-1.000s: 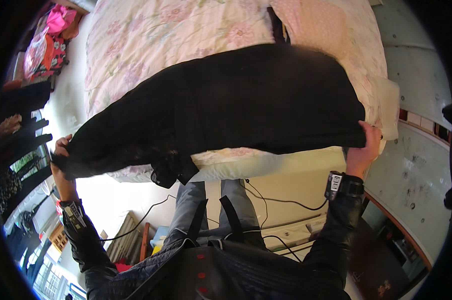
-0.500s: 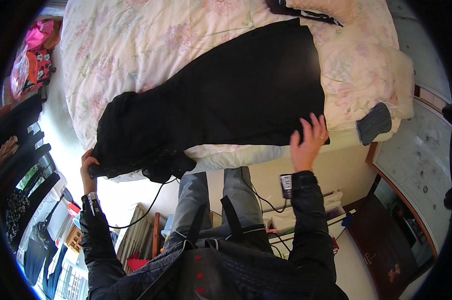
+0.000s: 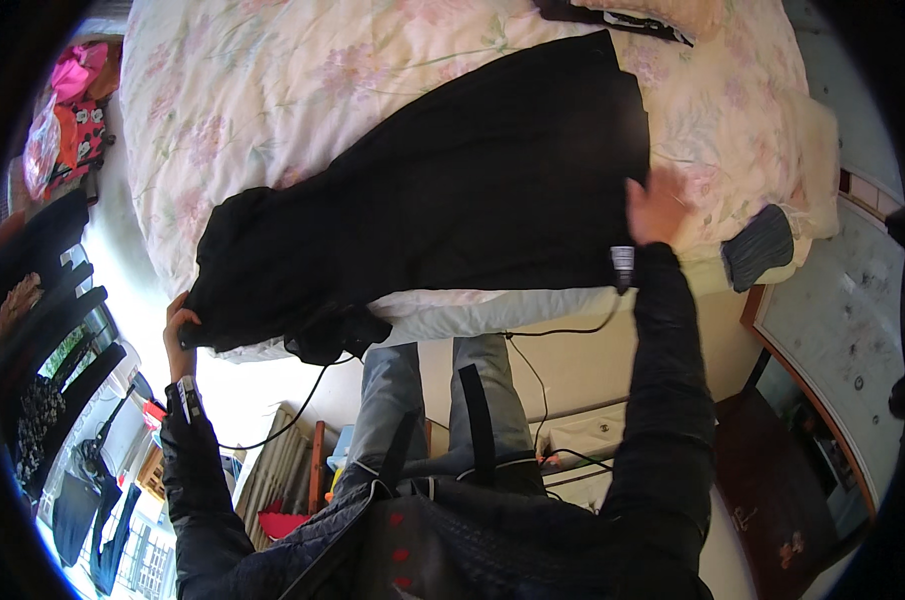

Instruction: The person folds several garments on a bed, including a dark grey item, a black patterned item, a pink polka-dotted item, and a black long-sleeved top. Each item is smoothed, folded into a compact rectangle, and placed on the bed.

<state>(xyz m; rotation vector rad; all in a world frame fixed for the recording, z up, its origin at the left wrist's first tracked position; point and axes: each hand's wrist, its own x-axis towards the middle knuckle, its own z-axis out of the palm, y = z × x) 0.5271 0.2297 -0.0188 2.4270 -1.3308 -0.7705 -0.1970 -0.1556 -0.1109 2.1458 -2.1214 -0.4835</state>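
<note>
A long black garment (image 3: 493, 180), which looks like a dress, lies spread across the flowered bed cover (image 3: 243, 120). Its narrow, bunched end is at the left and its wide hem at the right. My left hand (image 3: 180, 325) pinches the garment's near left corner, fingers bent over the fabric. Beside the hem, my right hand (image 3: 661, 208) is blurred by motion. Its thumb stands apart from the smeared fingers, close to the hem's edge, and nothing shows in it. A crumpled black piece (image 3: 338, 332) hangs over the bed's near edge.
A dark grey folded cloth (image 3: 758, 247) lies at the bed's right edge. Another black item (image 3: 623, 22) rests at the far side. Cables (image 3: 273, 436) run from both wrists. Dark clothes (image 3: 43, 290) hang at the left, near bright bags (image 3: 78, 75).
My right hand has moved right and away from me, off the garment's near right corner to beside the hem. The hem has shifted slightly. My left hand stays at its corner.
</note>
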